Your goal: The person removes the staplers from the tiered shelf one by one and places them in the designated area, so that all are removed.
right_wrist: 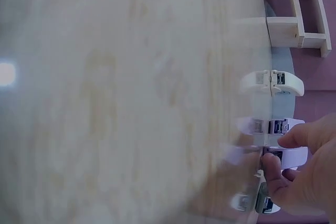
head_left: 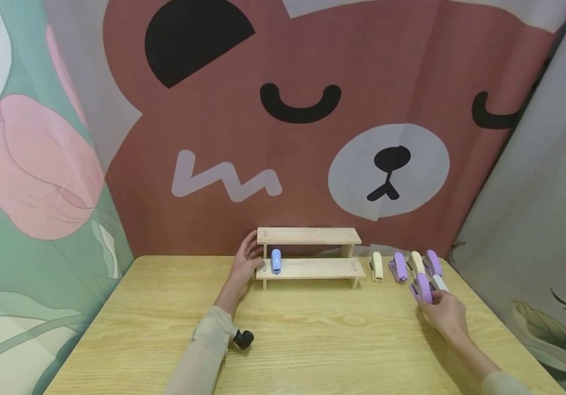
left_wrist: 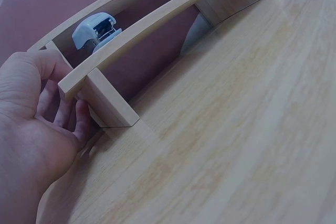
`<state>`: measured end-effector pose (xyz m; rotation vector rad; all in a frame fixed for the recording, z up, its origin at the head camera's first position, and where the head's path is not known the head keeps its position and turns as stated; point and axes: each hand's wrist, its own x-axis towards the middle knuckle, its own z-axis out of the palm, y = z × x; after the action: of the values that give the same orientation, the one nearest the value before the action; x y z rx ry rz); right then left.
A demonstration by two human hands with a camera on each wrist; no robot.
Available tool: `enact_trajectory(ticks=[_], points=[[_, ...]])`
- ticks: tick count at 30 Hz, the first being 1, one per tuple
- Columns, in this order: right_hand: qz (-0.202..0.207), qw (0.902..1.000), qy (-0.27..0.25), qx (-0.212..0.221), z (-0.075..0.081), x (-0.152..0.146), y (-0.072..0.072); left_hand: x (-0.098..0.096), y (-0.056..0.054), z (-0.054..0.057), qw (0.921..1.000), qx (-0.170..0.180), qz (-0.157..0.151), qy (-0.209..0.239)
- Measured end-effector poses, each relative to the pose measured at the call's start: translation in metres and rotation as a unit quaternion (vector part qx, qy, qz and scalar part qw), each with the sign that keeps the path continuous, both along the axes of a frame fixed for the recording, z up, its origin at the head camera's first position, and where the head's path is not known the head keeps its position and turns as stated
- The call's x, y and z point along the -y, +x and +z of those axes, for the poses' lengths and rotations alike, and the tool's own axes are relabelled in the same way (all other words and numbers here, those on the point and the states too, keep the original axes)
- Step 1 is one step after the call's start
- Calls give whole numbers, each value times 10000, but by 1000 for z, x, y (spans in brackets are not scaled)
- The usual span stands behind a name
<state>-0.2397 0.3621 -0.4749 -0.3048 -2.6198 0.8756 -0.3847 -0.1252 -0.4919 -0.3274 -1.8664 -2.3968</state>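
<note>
A two-tier wooden shelf [head_left: 317, 268] stands at the back of the table, with a small blue stapler [head_left: 275, 260] upright on the left end of its lower step. My left hand [head_left: 242, 270] holds that end of the shelf, thumb by the lower board and fingers behind the side support, as the left wrist view shows. To the right of the shelf, my right hand [head_left: 447, 315] pinches a purple stapler [head_left: 422, 288] between thumb and fingers. In the right wrist view this purple stapler [right_wrist: 295, 157] is partly covered by the fingertips.
Beside the shelf stand a cream stapler [head_left: 377, 267] and a purple stapler [head_left: 399, 267]. Behind the held one are another cream stapler [head_left: 416, 261], another purple stapler [head_left: 433, 263] and a white stapler [head_left: 440, 283]. A bear-print curtain [head_left: 312, 164] hangs behind the wooden table [head_left: 312, 340].
</note>
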Motion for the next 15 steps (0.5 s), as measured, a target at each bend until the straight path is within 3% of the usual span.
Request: enact_trajectory(ticks=[15], points=[[20,9992,27,-404,25,11,11,0,-1,-3,10000,-59,-16,61]])
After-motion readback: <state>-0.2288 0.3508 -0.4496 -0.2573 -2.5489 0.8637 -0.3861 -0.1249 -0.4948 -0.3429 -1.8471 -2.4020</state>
